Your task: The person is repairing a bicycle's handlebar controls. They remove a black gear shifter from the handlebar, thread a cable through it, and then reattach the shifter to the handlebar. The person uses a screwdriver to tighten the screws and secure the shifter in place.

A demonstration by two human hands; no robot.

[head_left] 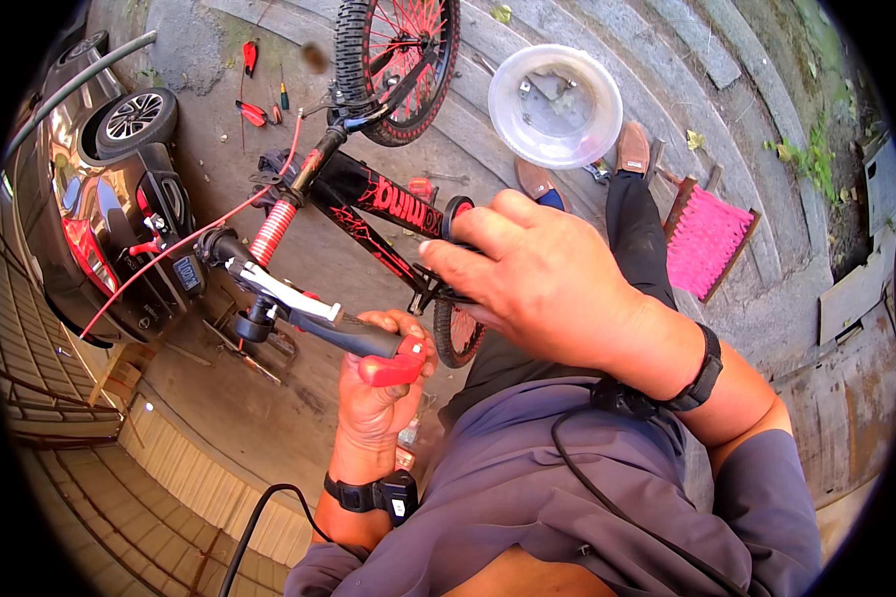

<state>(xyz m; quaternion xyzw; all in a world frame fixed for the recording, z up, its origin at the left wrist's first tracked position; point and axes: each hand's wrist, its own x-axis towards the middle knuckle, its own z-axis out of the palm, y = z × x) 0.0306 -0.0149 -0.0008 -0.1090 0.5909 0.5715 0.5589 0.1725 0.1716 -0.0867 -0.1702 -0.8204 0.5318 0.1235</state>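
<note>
A small black and red bicycle is in front of me, its front wheel toward the top of the view. My left hand is closed around the end of the black handlebar grip, where a red end piece sticks out. A white brake lever runs beside that grip. Over the bicycle frame, my right hand has its fingers curled, next to a round black part. What lies inside the right hand is hidden. A red cable arcs out from the handlebar.
Red-handled pliers and a screwdriver lie on the ground. A clear plastic tub with small parts stands near my feet, beside stone steps. A pink woven stool is at the right. A dark car is parked at the left.
</note>
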